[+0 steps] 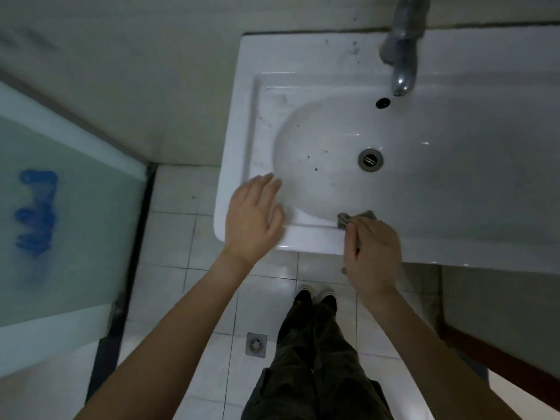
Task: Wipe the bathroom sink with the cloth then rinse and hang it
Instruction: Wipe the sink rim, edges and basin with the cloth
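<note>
The white bathroom sink (248, 122) fills the upper middle, with dark specks in its bowl and a metal drain (370, 159) at the centre. My right hand (372, 253) is closed on a small grey cloth (345, 219), pressing it on the sink's front rim; only the cloth's tip shows past my fingers. My left hand (253, 219) lies flat and open on the front left corner of the rim, fingers apart, holding nothing. The chrome tap (403, 65) hangs over the back of the bowl, with no water running.
An overflow hole (382, 103) sits below the tap. A frosted glass panel (60, 207) with a blue mark stands at the left. The white tiled floor has a square drain (256, 344). My legs and shoes (315, 301) stand below the sink.
</note>
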`<control>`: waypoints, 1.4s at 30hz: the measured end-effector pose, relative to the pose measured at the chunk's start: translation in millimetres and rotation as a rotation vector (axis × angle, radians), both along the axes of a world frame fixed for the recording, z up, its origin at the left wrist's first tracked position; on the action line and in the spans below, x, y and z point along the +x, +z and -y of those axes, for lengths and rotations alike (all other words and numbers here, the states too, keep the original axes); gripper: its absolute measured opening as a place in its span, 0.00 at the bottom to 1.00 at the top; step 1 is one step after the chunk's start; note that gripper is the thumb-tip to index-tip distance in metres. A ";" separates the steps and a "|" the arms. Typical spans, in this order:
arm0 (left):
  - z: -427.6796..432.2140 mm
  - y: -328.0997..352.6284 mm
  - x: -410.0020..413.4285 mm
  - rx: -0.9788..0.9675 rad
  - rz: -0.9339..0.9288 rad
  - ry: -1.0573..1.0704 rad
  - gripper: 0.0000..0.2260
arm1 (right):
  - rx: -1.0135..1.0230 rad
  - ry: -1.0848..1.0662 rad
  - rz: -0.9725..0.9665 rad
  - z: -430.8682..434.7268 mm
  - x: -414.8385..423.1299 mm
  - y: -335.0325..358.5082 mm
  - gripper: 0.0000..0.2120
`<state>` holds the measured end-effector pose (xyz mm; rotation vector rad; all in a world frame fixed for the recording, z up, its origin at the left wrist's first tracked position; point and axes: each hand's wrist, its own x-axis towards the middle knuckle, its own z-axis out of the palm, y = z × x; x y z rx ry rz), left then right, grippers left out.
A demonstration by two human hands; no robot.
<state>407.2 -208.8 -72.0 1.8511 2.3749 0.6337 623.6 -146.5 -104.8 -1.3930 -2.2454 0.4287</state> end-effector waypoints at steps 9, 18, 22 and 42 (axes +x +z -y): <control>27.0 -21.5 -56.2 -0.071 0.863 0.493 0.16 | -0.007 0.057 0.052 41.8 -102.1 0.8 0.11; 31.7 -23.5 -67.6 -0.092 0.961 0.400 0.16 | -0.078 0.208 0.063 73.2 -168.2 3.7 0.16; 34.4 -21.6 -72.3 -0.095 1.016 0.337 0.17 | -0.007 0.268 0.072 78.6 -136.0 1.0 0.20; 34.7 -41.6 -74.3 0.023 1.376 0.367 0.18 | -0.048 0.462 -0.008 26.2 -187.3 15.0 0.17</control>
